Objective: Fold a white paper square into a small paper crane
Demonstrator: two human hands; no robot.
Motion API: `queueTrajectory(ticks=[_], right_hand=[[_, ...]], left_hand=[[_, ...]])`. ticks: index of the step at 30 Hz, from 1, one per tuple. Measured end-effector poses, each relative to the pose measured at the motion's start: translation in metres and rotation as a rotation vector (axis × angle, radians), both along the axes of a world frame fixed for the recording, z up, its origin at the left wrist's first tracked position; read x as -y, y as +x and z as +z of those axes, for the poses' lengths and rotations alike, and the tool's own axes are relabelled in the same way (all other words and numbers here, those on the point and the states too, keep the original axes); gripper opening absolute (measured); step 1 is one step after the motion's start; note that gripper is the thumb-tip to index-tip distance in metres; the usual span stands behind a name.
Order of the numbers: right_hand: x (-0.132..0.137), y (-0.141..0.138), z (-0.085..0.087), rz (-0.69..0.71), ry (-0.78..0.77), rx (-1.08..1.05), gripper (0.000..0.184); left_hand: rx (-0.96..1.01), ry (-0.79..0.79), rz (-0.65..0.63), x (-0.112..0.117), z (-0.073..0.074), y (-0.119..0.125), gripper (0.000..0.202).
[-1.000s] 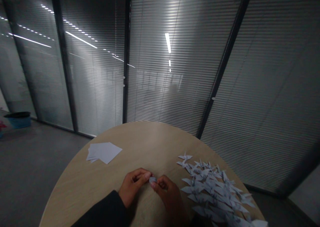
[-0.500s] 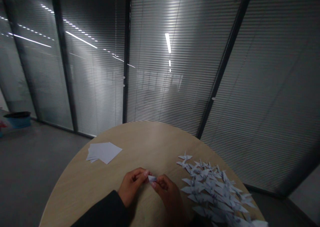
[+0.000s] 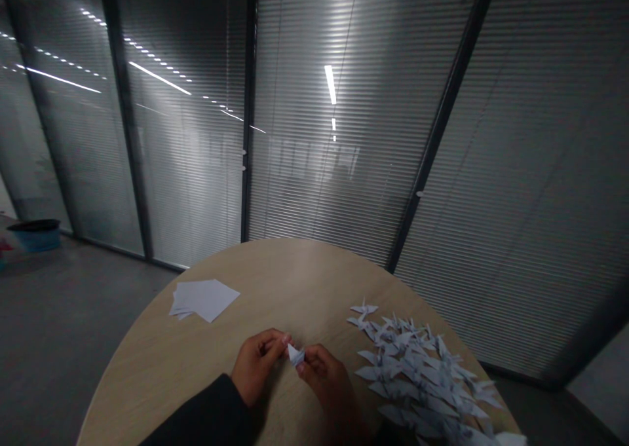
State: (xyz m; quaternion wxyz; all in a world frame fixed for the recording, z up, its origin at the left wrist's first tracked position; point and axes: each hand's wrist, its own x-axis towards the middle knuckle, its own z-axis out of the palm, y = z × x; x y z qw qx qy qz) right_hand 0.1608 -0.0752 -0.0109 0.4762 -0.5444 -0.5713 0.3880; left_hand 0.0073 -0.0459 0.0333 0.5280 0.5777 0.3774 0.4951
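Note:
Between my two hands is a small piece of folded white paper (image 3: pixel 295 355), with a pointed flap standing up. My left hand (image 3: pixel 261 362) pinches its left side between thumb and fingers. On the other side, my right hand (image 3: pixel 324 374) grips the paper with curled fingers, the thumb at its lower edge. Fingertips hide part of the folds. To the right of my hands lies a crowded group of folded paper cranes (image 3: pixel 413 361). A loose stack of white paper sheets (image 3: pixel 206 298) rests farther off to the left.
A round wooden table (image 3: pixel 299 269) bears all the paper. Behind it stands a glass partition (image 3: pixel 339 190) with blinds and dark frames. A blue basin (image 3: pixel 37 236) sits on the floor at the far left.
The folded paper now shows more of its white face, its pointed flap raised higher. Both hands keep nearly the same place, with small finger shifts.

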Motion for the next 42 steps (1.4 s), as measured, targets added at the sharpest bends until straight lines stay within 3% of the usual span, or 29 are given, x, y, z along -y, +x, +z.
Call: queueTrajectory(ticks=[8,25,42], right_hand=[[-0.002,0.0,0.001,0.191,-0.028,-0.224,0.039],[0.007,-0.009,0.009,0.142,-0.023,-0.251,0.042],[0.002,0.0,0.005,0.281,-0.035,-0.174,0.044]], left_hand=[[-0.004,0.029,0.027,0.002,0.001,-0.003,0.048],[0.027,0.028,0.045,0.004,0.008,-0.003,0.048],[0.009,0.047,0.103,-0.005,-0.009,-0.003,0.047]])
